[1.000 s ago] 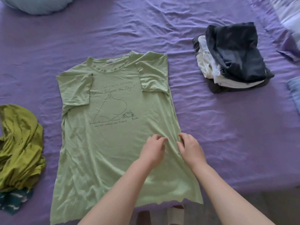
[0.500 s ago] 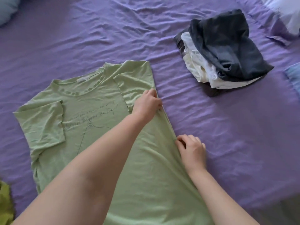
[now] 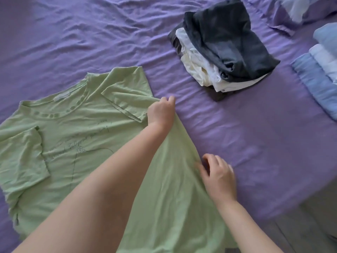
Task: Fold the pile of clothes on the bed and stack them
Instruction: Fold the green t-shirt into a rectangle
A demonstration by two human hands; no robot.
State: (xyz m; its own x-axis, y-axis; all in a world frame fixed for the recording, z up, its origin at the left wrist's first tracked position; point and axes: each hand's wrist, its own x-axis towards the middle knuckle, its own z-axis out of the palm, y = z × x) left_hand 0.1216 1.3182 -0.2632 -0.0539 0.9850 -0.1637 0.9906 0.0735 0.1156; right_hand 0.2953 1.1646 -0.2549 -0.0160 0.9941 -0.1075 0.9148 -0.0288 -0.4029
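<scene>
Nearest to the camera, the right hand [image 3: 219, 177] is at the right side edge of the green T-shirt [image 3: 94, 136], low on the body part. Its fingers are curled and the fingertips touch the cloth at the edge, but the hand is a little blurred, so I cannot tell if it really pinches the cloth.

The left arm crosses over the shirt from the lower left. The left hand [image 3: 161, 112] is further up on the same right edge, just below the right sleeve. Its fingers are bent and closed on the cloth at this edge, and the cloth rises in a ridge between the two hands.

The T-shirt lies flat on the purple bed sheet [image 3: 82, 42] with the front side up. Both short sleeves are folded inward over the chest. A dark line drawing and some handwriting are printed on the front.

Further away, to the right, a stack of folded clothes [image 3: 224, 50] lies on the sheet, well apart from the shirt: dark grey pieces with white ones between them. At the far right edge there are blue and white folded fabrics [image 3: 321, 70].
</scene>
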